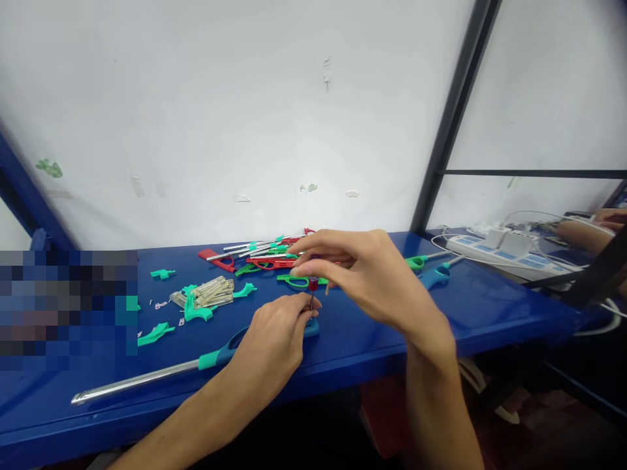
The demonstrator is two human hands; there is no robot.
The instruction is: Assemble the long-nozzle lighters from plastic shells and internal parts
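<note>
- The left hand (274, 336) lies low on the blue metal table (490, 307), its fingers curled and pressed together around the handle end of a long tool (147, 377) that has a teal-and-blue plastic handle and a shiny metal tube.
- The long tool lies flat near the front edge of the table. Its tube points away to the person's left, and its handle is mostly hidden under the left hand.
- The right hand (362, 274) hangs just above and behind the left. Its thumb and forefinger pinch the top of a thin metal pin (312, 290) with a small red cap, and the other fingers are loosely spread.
- The pin stands upright over the handle. Its lower tip seems to meet the handle by the left fingertips, though the contact is too small to make out.
- Behind the hands, near the white wall (245, 117), lies a loose heap of red and green plastic handles and metal tubes (267, 260).
- To the left of the heap is a small stack of pale metal strips (213, 292), with teal plastic shell pieces (155, 333) scattered around it.
- To the right of the right hand lie a green handle (416, 262) and a blue handle (435, 277), close together.
- Farther right, a white power strip (509, 251) sits on the table beyond a black frame post (450, 117). Another person's hand (610, 217) is at the far edge.
</note>
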